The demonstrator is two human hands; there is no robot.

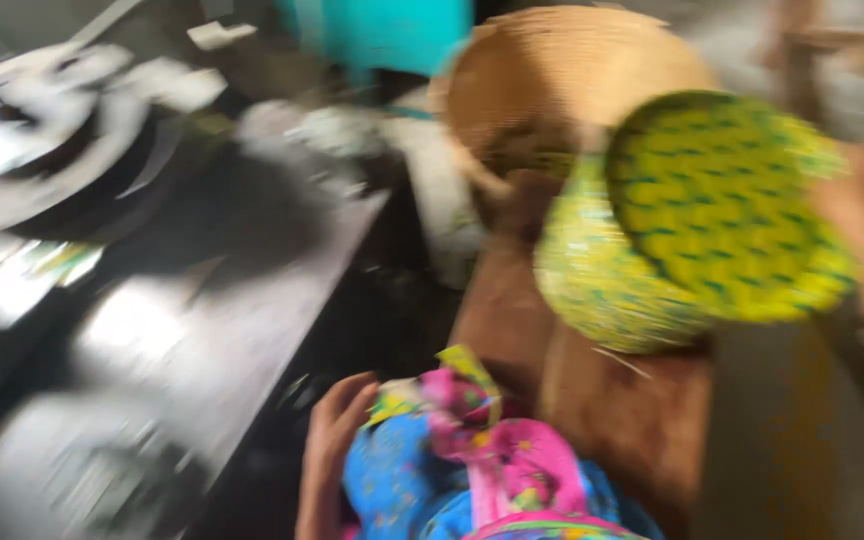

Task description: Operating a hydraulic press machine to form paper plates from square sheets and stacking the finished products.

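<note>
Though blurred throughout, shows right hand (839,196) at rim of tilted yellow-green woven lid (727,200), fingers hidden, grip not tellable; matching basket (597,285) beneath on wooden bench (632,410). Left hand (337,440) rests open-fingered against blue-pink cloth bundle (482,470), gripping nothing. Seems lid-lifting stage; calls for steadier hold.

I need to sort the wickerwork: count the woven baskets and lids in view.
3: a tan woven basket at top centre, a yellow-green woven basket below it, and a yellow-green round lid tilted over that. Blur may hide others.
</note>
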